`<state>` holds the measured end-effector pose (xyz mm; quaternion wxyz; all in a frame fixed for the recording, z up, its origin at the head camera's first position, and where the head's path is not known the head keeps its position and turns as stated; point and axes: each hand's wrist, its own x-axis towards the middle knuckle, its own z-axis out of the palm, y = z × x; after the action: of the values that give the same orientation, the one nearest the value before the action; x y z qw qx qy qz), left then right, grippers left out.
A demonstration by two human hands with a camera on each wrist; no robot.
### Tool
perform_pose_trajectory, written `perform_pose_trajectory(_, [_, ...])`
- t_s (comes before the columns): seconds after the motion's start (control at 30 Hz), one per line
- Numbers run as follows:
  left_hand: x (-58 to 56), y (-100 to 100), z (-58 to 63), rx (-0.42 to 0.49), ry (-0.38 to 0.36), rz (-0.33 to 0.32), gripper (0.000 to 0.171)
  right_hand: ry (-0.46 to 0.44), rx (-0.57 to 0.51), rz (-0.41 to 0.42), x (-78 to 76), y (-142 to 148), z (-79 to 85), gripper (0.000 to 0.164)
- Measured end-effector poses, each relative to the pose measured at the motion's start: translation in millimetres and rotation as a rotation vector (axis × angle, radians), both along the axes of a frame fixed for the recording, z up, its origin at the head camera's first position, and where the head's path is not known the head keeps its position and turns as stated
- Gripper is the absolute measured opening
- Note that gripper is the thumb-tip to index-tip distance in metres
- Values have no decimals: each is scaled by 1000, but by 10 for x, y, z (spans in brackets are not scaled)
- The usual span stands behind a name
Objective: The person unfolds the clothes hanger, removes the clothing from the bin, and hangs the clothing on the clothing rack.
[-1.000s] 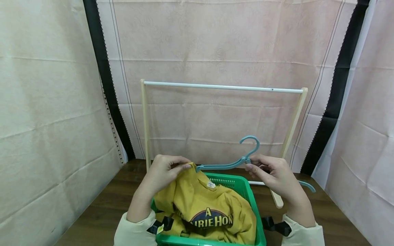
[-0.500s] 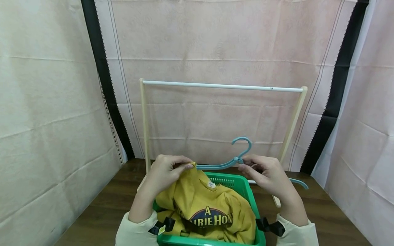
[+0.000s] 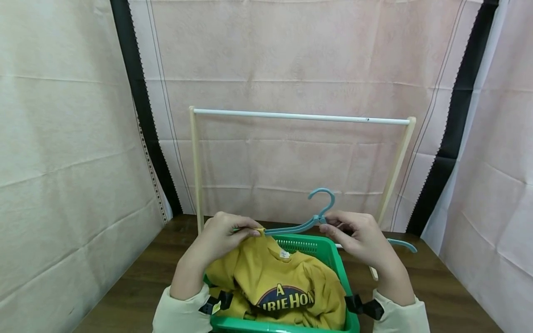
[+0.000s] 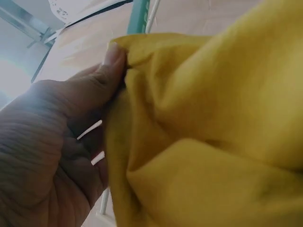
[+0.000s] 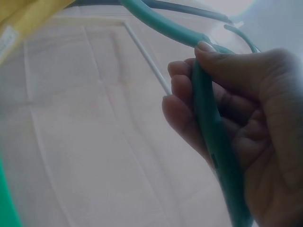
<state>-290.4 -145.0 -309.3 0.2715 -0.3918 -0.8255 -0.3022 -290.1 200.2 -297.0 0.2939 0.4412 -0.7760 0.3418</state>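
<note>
The right hand (image 3: 359, 236), gripping the hanger (image 3: 293, 229), has moved nearer the left hand (image 3: 224, 235) pinching the shirt (image 3: 287, 274).

Creased pale cloth walls (image 3: 291, 55), black strips (image 3: 135, 78), brown wood-grain surface (image 3: 137, 286) below.

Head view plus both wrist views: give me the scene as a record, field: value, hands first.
left hand: pinches a fold of the yellow printed shirt
right hand: holds the blue clothes hanger near its hook's base
hanger: hook up; one end meets the pinched fold, tip hidden
shirt: bunched in the green plastic basket, white label at collar
garment rack: behind basket, white top rail
surface: wood table
</note>
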Motion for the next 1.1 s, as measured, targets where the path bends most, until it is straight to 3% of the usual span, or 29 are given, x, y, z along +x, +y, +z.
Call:
perform_pose_trajectory(0.2, [-30, -31, -19, -11, 55, -81, 15, 7, 2, 8, 8, 3, 5, 29])
perform_pose_trajectory(0.43, [-20, -21, -1, 9, 94, -84, 15, 19, 3, 5, 12, -3, 20, 26])
perform_pose_trajectory(0.77, [-24, -37, -14, 1, 86, -84, 16, 2, -2, 33, 1, -6, 12, 27])
perform_pose_trajectory(1.1, [4, -19, 11, 3, 8, -55, 12, -7, -7, 50, -13, -11, 5, 28])
